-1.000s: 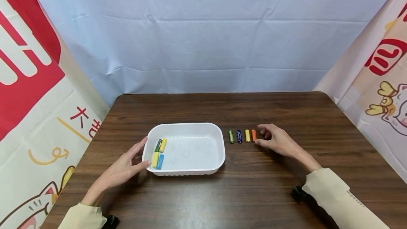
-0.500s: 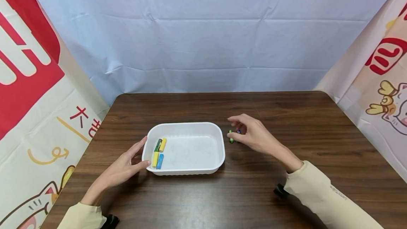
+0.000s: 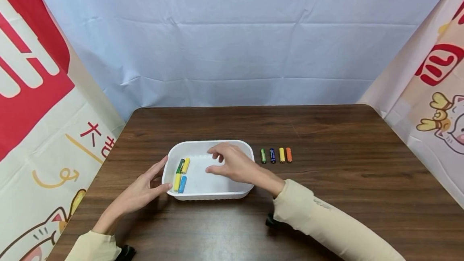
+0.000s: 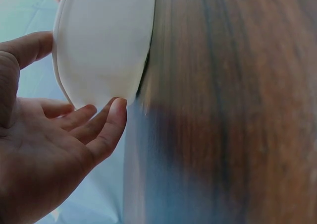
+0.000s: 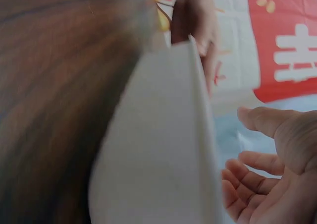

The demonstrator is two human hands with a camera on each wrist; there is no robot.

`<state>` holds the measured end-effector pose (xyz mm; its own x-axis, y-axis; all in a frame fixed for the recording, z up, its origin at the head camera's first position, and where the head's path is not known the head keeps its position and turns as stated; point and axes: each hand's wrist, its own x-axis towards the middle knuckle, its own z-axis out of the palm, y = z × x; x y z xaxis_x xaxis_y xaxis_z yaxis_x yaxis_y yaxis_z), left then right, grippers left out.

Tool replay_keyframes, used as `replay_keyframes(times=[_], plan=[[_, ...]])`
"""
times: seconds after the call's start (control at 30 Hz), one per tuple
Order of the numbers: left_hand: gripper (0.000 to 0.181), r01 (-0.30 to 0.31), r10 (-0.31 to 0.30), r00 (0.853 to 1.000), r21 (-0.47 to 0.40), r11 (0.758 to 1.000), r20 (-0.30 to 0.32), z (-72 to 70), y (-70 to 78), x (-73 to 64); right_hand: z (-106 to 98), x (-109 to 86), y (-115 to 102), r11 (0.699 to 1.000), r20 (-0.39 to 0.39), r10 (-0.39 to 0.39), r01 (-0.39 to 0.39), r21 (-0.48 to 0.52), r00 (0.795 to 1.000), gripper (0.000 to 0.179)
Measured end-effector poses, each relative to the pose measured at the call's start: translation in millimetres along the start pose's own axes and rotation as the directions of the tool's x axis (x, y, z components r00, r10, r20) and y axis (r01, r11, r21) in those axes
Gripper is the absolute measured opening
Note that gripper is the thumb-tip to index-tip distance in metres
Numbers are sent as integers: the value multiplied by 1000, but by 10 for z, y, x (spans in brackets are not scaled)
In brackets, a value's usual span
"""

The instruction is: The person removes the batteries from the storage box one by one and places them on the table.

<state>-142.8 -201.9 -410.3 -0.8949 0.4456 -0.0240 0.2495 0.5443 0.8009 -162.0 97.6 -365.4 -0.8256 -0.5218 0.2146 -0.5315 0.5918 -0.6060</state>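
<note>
We are seeing a white tray (image 3: 202, 180) with rounded corners, a narrow rim and a smooth floor, sitting on the dark wood-grain table (image 3: 333, 132). At its left end, four small batteries are lying in two pairs: a dark green battery (image 3: 180, 166) beside a yellow battery (image 3: 185, 165) at the back, and a second yellow battery (image 3: 177, 182) beside a light blue battery (image 3: 182, 185) in front. Outside, near the tray's right end, a light green battery (image 3: 263, 156), a dark blue battery (image 3: 272, 156), a third yellow battery (image 3: 282, 155) and an orange battery (image 3: 288, 155) are lying in a row. The left hand (image 3: 141, 190) is touching the tray's left end, fingers spread and relaxed; the right hand (image 3: 233, 164) is hovering over the right half, thumb and fingers apart, holding nothing. It is covering part of the floor and right rim, and we are finding the batteries' print too small to read. In both wrist views we are getting only the tray's outer wall, cut off by the frame, blurred in the right one and hiding the inside. The head view's lower edge is cutting off both cream sleeves (image 3: 330, 220).
</note>
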Motion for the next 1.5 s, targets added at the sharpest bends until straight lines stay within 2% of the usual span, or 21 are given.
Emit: replay_keyframes(times=[0.27,0.43,0.53,0.7,1.03,1.23,1.5], plan=[[78,-2,2,1000,-5,1000,12,-17,-4,-6,453,273,-130,992,128,121,-123,0,984,50],[78,1,-1,1000,8,1000,17,-26,1,-8,620,359,-210,985,191,174,-171,-35,966,51],[79,-11,11,1000,-9,1000,24,-27,-5,-2,693,369,-238,981,200,193,-182,-72,961,50],[80,-24,25,999,-28,999,39,-24,-27,8,775,363,-254,976,186,202,-181,-125,962,47],[83,-21,22,999,-19,1000,42,-45,-24,5,832,412,-280,974,191,201,-175,-145,961,32],[86,-30,31,999,-19,999,45,-44,-39,4,866,427,-272,970,193,202,-169,-174,960,36],[86,-50,50,998,7,999,35,-40,-33,4,914,453,-261,953,185,250,-207,-221,950,35]])
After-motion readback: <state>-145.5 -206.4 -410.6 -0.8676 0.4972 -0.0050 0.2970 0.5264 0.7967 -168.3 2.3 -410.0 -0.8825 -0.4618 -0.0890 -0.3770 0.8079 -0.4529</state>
